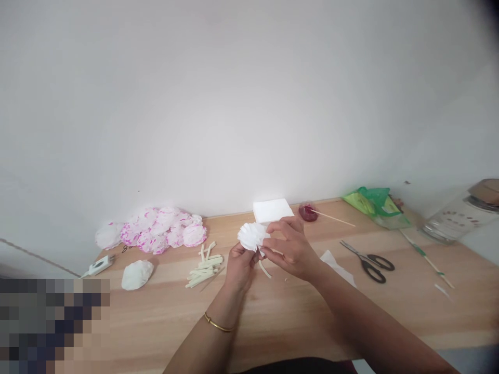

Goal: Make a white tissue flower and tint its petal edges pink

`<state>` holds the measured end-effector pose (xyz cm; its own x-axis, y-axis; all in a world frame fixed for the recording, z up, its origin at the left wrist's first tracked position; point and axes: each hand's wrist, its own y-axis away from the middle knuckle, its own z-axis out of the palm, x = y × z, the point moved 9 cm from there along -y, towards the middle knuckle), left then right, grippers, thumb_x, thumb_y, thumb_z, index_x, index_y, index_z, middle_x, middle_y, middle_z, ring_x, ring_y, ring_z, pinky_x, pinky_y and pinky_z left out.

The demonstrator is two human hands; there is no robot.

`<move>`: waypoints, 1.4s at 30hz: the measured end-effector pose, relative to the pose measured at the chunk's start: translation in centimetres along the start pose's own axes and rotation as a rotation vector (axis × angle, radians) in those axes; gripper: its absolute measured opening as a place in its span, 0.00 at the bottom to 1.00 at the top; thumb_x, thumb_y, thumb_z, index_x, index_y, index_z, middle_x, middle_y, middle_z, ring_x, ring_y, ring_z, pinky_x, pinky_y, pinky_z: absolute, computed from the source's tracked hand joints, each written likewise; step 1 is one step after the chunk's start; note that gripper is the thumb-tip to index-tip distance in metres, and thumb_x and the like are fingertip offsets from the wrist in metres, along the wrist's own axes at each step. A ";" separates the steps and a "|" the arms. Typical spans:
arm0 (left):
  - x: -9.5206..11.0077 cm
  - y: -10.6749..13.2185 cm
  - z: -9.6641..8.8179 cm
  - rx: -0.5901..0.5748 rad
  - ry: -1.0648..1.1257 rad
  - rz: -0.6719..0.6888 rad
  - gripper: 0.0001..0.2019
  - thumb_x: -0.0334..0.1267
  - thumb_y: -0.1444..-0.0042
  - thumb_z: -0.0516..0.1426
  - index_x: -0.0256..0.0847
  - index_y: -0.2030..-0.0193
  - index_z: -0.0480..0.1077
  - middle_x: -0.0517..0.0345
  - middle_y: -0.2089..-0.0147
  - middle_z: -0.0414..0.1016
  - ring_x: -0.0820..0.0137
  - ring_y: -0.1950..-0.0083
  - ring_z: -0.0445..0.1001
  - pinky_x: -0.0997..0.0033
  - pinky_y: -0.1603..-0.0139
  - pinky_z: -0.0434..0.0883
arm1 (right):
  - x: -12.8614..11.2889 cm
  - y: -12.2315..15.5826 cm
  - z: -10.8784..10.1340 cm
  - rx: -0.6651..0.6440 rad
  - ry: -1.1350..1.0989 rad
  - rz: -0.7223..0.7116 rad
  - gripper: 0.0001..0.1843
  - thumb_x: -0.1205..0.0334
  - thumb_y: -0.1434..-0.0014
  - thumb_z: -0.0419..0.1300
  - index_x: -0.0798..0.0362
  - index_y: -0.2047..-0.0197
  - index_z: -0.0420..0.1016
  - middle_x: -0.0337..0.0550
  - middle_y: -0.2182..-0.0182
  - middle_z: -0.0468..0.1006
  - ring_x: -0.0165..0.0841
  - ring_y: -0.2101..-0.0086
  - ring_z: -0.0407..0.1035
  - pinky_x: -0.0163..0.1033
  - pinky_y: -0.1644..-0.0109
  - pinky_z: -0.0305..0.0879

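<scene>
A white ruffled paper flower [250,236] is held up over the middle of the table. My left hand [239,265], with a gold bangle on its wrist, pinches it from below at its base. My right hand [290,248] is at the flower's right side, thumb and fingertips closed on its petals. Just under the hands a short pale strip [265,269] shows, its upper end hidden by them. Left of my left hand lies a loose pile of pale green strips [206,270]. Behind the flower sits a white stack of paper [273,210].
Pink-edged paper flowers [156,231] are heaped at the back left, with a white paper flower [137,275] and a white plug [100,265] nearby. At right are scissors [368,261], a dark red bag [308,212], a green plastic bag [374,202], a stick [429,258] and a glass jar [448,217].
</scene>
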<state>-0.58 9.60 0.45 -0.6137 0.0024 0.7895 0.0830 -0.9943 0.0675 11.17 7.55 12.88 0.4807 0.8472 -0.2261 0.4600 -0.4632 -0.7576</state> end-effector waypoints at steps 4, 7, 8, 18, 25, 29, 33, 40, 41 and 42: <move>0.1 -0.1 -0.4 0.014 -0.040 0.032 0.07 0.32 0.59 0.65 0.36 0.70 0.76 0.59 0.74 0.75 0.78 0.74 0.68 0.78 0.70 0.66 | -0.1 0.0 0.2 -0.026 -0.046 -0.008 0.06 0.64 0.45 0.62 0.47 0.62 0.77 0.44 0.60 0.72 0.40 0.57 0.60 0.49 0.51 0.56; 0.3 0.0 -0.6 0.054 -0.098 0.047 0.08 0.34 0.59 0.65 0.35 0.70 0.75 0.60 0.75 0.74 0.78 0.75 0.68 0.78 0.71 0.65 | -0.1 -0.1 0.2 -0.033 -0.076 0.000 0.08 0.64 0.45 0.61 0.47 0.60 0.77 0.44 0.61 0.73 0.39 0.58 0.60 0.49 0.52 0.56; 0.3 0.0 -0.6 0.061 -0.117 0.049 0.08 0.35 0.59 0.65 0.35 0.70 0.75 0.60 0.76 0.74 0.78 0.76 0.68 0.78 0.71 0.65 | -0.1 -0.1 0.1 -0.032 -0.083 0.001 0.08 0.64 0.44 0.61 0.47 0.60 0.76 0.44 0.62 0.73 0.39 0.58 0.60 0.49 0.52 0.57; 0.0 -0.2 -0.2 -0.001 -0.103 0.036 0.08 0.36 0.58 0.64 0.35 0.71 0.75 0.60 0.77 0.72 0.77 0.76 0.68 0.74 0.68 0.68 | 0.8 -0.4 -0.9 0.056 -0.195 0.061 0.08 0.70 0.45 0.58 0.50 0.62 0.71 0.41 0.65 0.77 0.36 0.62 0.66 0.46 0.54 0.59; 0.3 0.0 -0.2 0.017 -0.186 0.040 0.07 0.36 0.57 0.64 0.35 0.73 0.74 0.60 0.79 0.72 0.77 0.77 0.67 0.76 0.70 0.65 | 0.4 -0.5 -0.3 -0.018 -0.098 0.025 0.10 0.69 0.44 0.59 0.49 0.58 0.71 0.38 0.69 0.77 0.34 0.65 0.64 0.46 0.56 0.54; 0.2 0.0 -0.3 0.022 -0.214 0.037 0.06 0.36 0.56 0.64 0.35 0.73 0.75 0.60 0.79 0.73 0.77 0.76 0.67 0.75 0.68 0.66 | 0.5 -0.5 -0.2 -0.062 -0.084 0.030 0.07 0.67 0.43 0.58 0.49 0.60 0.73 0.39 0.69 0.76 0.34 0.65 0.64 0.45 0.56 0.53; 0.1 0.0 -0.4 0.029 -0.246 0.032 0.06 0.35 0.58 0.64 0.35 0.73 0.75 0.61 0.79 0.72 0.76 0.76 0.67 0.75 0.68 0.65 | 1.0 -0.5 -0.1 -0.065 -0.108 0.076 0.03 0.68 0.45 0.58 0.51 0.68 0.71 0.39 0.71 0.74 0.33 0.66 0.63 0.44 0.56 0.53; -0.1 -0.1 -0.4 0.020 -0.281 0.019 0.06 0.35 0.57 0.63 0.34 0.72 0.75 0.60 0.80 0.72 0.76 0.76 0.68 0.75 0.68 0.65 | 1.7 -0.5 -0.1 -0.041 -0.148 0.140 0.05 0.69 0.45 0.55 0.51 0.71 0.67 0.39 0.72 0.72 0.34 0.66 0.63 0.44 0.57 0.55; -0.1 -0.1 -0.5 0.021 -0.273 0.015 0.06 0.35 0.57 0.63 0.34 0.72 0.75 0.60 0.80 0.72 0.76 0.76 0.67 0.76 0.69 0.65 | 1.5 -0.5 -0.1 -0.045 -0.149 0.129 0.04 0.69 0.45 0.56 0.51 0.69 0.68 0.39 0.71 0.73 0.34 0.66 0.64 0.44 0.57 0.55; -0.2 -0.1 -0.5 0.022 -0.264 0.011 0.07 0.36 0.57 0.64 0.34 0.72 0.75 0.60 0.80 0.72 0.76 0.76 0.67 0.76 0.69 0.64 | 1.4 -0.5 -0.1 -0.050 -0.150 0.113 0.03 0.68 0.46 0.57 0.51 0.68 0.69 0.40 0.70 0.73 0.35 0.65 0.64 0.44 0.56 0.56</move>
<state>-0.89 9.65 0.02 -0.3869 0.0222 0.9219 0.1076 -0.9918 0.0690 11.67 8.90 12.97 0.4164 0.8168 -0.3994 0.4477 -0.5665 -0.6918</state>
